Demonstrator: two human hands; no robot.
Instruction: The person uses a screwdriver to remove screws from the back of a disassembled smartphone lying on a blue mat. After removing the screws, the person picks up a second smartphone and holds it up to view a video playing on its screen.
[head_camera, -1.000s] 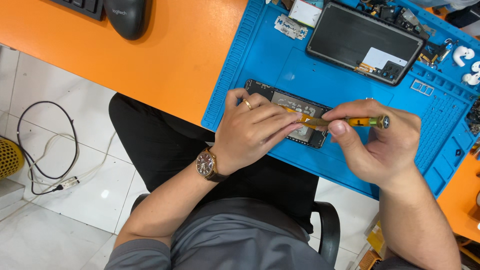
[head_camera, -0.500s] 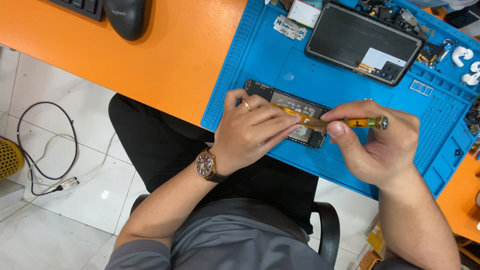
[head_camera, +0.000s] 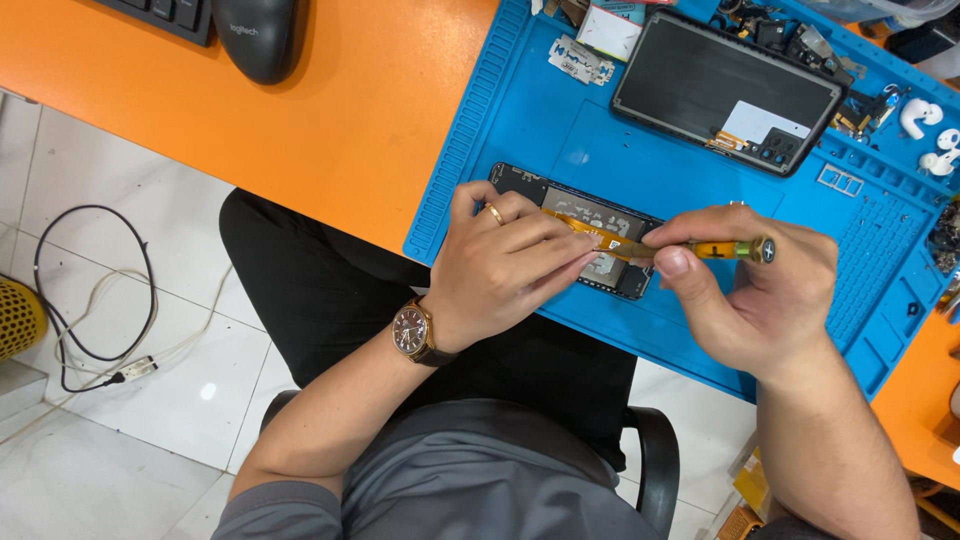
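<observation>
Your left hand (head_camera: 505, 265) pins the thin, fragile opened phone (head_camera: 575, 225) by its edges while your right hand's (head_camera: 750, 295) fingers pinch the light, slim yellow screwdriver (head_camera: 700, 250).

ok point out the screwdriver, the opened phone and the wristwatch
screwdriver (head_camera: 722, 249), head view, on its yellow handle
opened phone (head_camera: 520, 181), head view, on its dark top corner
wristwatch (head_camera: 410, 328), head view, on its dial
</observation>
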